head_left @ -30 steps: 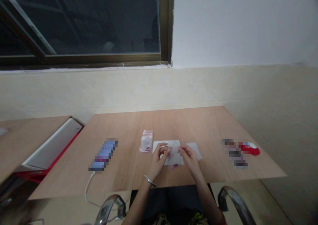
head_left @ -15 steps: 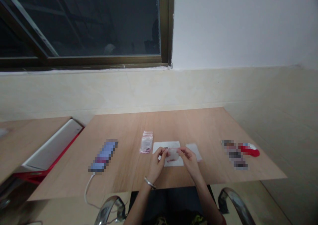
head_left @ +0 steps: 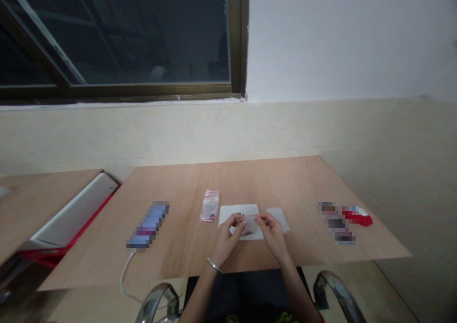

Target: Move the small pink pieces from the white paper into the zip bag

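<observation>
Between both hands I hold a small clear zip bag [head_left: 250,226] by its upper edge, just over a white sheet of paper [head_left: 228,210] on the table. My left hand [head_left: 229,235] pinches the bag's left side, a metal bangle around that wrist. The bag's right corner is gripped by thumb and fingers of my right hand [head_left: 270,230]. Something small and dark shows low in the bag, too small to name. Left of the paper lies a stack of clear zip bags [head_left: 210,205] with reddish tops. A pale translucent packet [head_left: 279,218] rests just beyond my right hand.
A phone [head_left: 148,225], blurred out, lies at the left with a white cable [head_left: 123,275] running off the table [head_left: 178,247]. Far right are another blurred item [head_left: 337,223] and a red object [head_left: 360,217]. Metal chair arms [head_left: 162,292] flank me below the front edge.
The bag stays between both hands. My left fingers have shifted slightly right along it, the thumb now further over its front. The view has tilted a touch.
</observation>
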Demonstrator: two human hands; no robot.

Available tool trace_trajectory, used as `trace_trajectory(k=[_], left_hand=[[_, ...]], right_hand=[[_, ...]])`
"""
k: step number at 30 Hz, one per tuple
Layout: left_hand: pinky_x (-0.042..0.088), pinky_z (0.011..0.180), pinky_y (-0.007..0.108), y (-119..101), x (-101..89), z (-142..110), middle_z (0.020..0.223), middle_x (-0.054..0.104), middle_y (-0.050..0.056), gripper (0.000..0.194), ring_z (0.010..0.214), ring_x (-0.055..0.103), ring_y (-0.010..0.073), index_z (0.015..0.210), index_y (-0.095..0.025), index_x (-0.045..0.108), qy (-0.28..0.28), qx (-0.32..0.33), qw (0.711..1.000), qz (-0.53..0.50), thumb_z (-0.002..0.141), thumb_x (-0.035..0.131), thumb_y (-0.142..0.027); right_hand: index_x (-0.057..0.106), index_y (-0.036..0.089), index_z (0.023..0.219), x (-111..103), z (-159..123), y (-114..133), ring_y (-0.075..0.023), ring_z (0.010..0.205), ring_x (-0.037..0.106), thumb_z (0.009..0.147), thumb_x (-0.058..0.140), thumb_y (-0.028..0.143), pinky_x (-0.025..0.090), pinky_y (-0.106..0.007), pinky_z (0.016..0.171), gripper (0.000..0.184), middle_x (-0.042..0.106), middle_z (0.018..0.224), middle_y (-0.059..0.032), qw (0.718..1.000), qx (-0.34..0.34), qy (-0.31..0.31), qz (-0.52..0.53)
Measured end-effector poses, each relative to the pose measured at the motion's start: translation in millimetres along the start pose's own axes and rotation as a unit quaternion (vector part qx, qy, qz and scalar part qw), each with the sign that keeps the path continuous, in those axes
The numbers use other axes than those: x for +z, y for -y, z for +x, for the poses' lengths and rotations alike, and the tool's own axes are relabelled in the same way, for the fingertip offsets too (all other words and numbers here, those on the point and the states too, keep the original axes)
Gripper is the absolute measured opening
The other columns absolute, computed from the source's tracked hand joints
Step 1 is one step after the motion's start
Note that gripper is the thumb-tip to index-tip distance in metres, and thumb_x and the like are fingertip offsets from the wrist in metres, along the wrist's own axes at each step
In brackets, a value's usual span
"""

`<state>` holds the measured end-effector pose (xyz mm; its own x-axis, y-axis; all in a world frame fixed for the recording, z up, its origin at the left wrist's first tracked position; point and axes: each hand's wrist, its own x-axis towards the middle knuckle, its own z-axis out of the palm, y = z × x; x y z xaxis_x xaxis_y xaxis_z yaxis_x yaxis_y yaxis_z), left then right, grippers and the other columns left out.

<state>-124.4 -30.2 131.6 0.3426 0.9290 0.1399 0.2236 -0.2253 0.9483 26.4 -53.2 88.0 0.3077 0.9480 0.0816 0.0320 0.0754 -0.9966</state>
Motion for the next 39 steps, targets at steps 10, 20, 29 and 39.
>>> trace_trajectory(k=[10, 20, 29, 39], left_hand=[[0.046, 0.067, 0.023, -5.1, 0.4, -0.5, 0.078, 0.059, 0.003, 0.025, 0.077, 0.055, 0.0149, 0.080, -0.015, 0.060, 0.011, 0.001, 1.000, -0.018, 0.086, 0.047, -0.036], [0.045, 0.071, 0.025, -6.0, 4.1, 4.4, 0.080, 0.062, 0.004, 0.024, 0.078, 0.056, 0.0161, 0.083, -0.016, 0.061, 0.016, 0.001, 1.000, -0.001, 0.085, 0.049, -0.037], [0.043, 0.075, 0.027, 4.6, 0.5, 8.1, 0.079, 0.063, 0.004, 0.025, 0.079, 0.056, 0.0170, 0.079, -0.016, 0.062, 0.035, 0.015, 0.999, 0.018, 0.084, 0.050, -0.038], [0.043, 0.078, 0.029, 6.2, -2.7, 9.2, 0.080, 0.066, 0.005, 0.023, 0.081, 0.058, 0.0183, 0.078, -0.016, 0.066, 0.028, -0.004, 1.000, -0.005, 0.083, 0.053, -0.034]], right_hand=[[0.063, 0.019, 0.083, 2.5, 0.0, 0.3, -0.0187, 0.078, 0.059, 0.078, 0.058, 0.043, 0.043, -0.028, 0.069, 0.025, 0.066, 0.082, -0.0045, 0.998, 0.016, 0.056, 0.032], [0.060, 0.019, 0.082, 2.5, 1.1, -0.4, -0.0177, 0.076, 0.058, 0.077, 0.058, 0.045, 0.044, -0.027, 0.069, 0.027, 0.064, 0.080, -0.0035, 0.999, 0.008, 0.031, 0.017], [0.065, 0.020, 0.081, 6.3, 3.4, 9.3, -0.0182, 0.078, 0.060, 0.078, 0.057, 0.042, 0.042, -0.027, 0.067, 0.024, 0.066, 0.081, -0.0030, 0.997, -0.005, 0.083, -0.008], [0.067, 0.020, 0.082, 4.7, 5.8, 10.0, -0.0195, 0.079, 0.062, 0.074, 0.062, 0.040, 0.049, -0.031, 0.068, 0.022, 0.068, 0.085, -0.0042, 0.991, 0.035, 0.110, 0.070]])
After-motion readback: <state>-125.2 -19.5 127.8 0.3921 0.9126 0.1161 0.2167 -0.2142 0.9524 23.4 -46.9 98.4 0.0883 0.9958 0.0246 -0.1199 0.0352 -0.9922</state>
